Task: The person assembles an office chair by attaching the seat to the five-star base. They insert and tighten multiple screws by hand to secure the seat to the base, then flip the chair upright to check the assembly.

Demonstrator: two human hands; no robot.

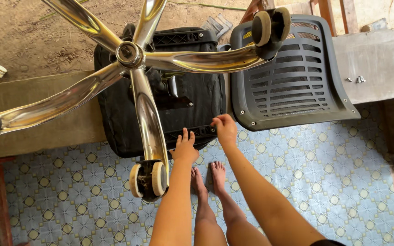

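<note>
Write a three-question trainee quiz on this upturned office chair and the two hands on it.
1. True or false: the office chair lies seat-down, its chrome star base pointing up.
2. Which hand rests flat, fingers spread, by the near castor?
3. The right hand touches: A) seat edge B) a castor C) the screws.

Key: 1 true; 2 the left hand; 3 A.

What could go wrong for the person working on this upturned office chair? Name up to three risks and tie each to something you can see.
1. The chrome star base juts over both hands; its caster hangs above the bare feet and might strike them if the chair tips.
2. The left hand and right hand press the seat underside near its plastic frame, so fingers could get pinched.
3. Loose screws on the concrete ledge may roll off.
</note>
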